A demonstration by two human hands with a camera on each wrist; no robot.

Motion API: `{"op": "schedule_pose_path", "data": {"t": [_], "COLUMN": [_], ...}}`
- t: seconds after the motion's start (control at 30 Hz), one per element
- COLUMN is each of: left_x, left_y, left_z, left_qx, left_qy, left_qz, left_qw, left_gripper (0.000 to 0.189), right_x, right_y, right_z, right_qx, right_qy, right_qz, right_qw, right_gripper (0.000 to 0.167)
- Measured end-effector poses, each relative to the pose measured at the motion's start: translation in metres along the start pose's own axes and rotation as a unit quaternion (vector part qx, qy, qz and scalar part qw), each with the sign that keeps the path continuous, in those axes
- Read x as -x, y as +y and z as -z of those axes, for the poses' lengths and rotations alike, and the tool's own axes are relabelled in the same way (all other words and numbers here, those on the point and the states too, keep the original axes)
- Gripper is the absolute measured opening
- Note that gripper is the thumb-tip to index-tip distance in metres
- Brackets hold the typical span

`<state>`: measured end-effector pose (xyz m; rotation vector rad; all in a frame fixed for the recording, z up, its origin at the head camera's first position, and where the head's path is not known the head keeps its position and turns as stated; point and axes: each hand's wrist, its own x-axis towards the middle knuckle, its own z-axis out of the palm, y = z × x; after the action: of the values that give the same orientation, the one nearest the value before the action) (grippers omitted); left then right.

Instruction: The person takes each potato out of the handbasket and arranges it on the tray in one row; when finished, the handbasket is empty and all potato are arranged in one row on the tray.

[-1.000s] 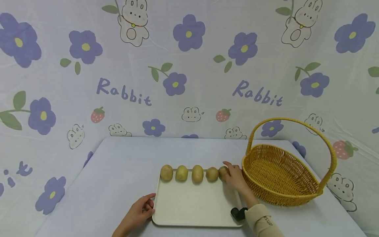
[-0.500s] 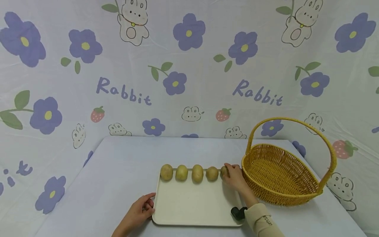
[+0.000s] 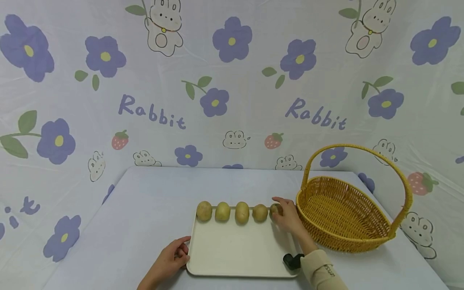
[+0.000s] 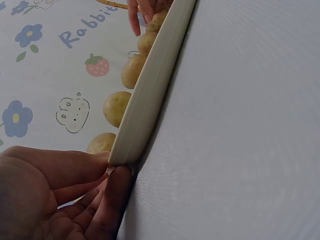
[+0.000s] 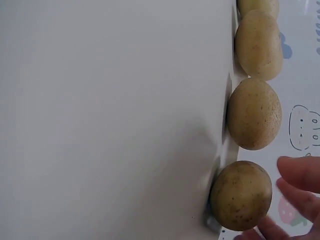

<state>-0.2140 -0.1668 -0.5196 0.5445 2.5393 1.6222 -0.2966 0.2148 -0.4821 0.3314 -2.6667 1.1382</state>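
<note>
Along the far edge of a cream tray (image 3: 237, 251) lies a row of several potatoes, among them a long middle potato (image 3: 241, 212) and a round left potato (image 3: 204, 211). My right hand (image 3: 289, 216) is at the rightmost potato (image 5: 241, 195), a darker, speckled one. In the right wrist view a gap shows between the upper fingers (image 5: 302, 172) and this potato, while lower fingertips reach close behind it. My left hand (image 3: 169, 257) pinches the tray's left rim between thumb and fingers, as the left wrist view (image 4: 70, 187) shows.
A brown wicker basket (image 3: 342, 213) with a tall hoop handle (image 3: 348, 145) stands right of the tray, close to my right forearm. A black device (image 3: 292, 262) sits at the right cuff. White rabbit-print cloth (image 3: 232, 121) hangs behind the table.
The rightmost potato has shifted slightly right within the last second. My right fingers closed in around it, then spread away from it. My left hand keeps its hold on the tray rim.
</note>
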Motion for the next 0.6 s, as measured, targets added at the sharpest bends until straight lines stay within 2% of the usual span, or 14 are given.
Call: {"op": "schedule_pose_path", "data": {"t": [0.13, 0.23, 0.43, 0.6], "left_x": [-0.001, -0.001, -0.001, -0.001], "left_y": [-0.001, -0.002, -0.002, 0.000], "left_z": [0.000, 0.000, 0.000, 0.002], "left_qx": [0.014, 0.033, 0.020, 0.003], "left_qy": [-0.005, -0.008, -0.003, 0.001], "left_qz": [0.005, 0.011, 0.013, 0.009], "left_qw": [0.9999, 0.9994, 0.9997, 1.0000], "left_gripper": [0.051, 0.052, 0.051, 0.052], "right_x": [-0.002, -0.002, -0.004, -0.003], "right_y": [0.001, 0.000, -0.002, -0.008], "right_z": [0.001, 0.003, 0.006, 0.014], "right_qx": [-0.038, -0.079, -0.172, -0.202], "right_qy": [0.036, 0.042, 0.019, 0.000], "right_qz": [0.055, 0.076, 0.068, 0.076], "right_qw": [0.9971, 0.9931, 0.9825, 0.9764], "right_gripper": [0.046, 0.046, 0.045, 0.044]}}
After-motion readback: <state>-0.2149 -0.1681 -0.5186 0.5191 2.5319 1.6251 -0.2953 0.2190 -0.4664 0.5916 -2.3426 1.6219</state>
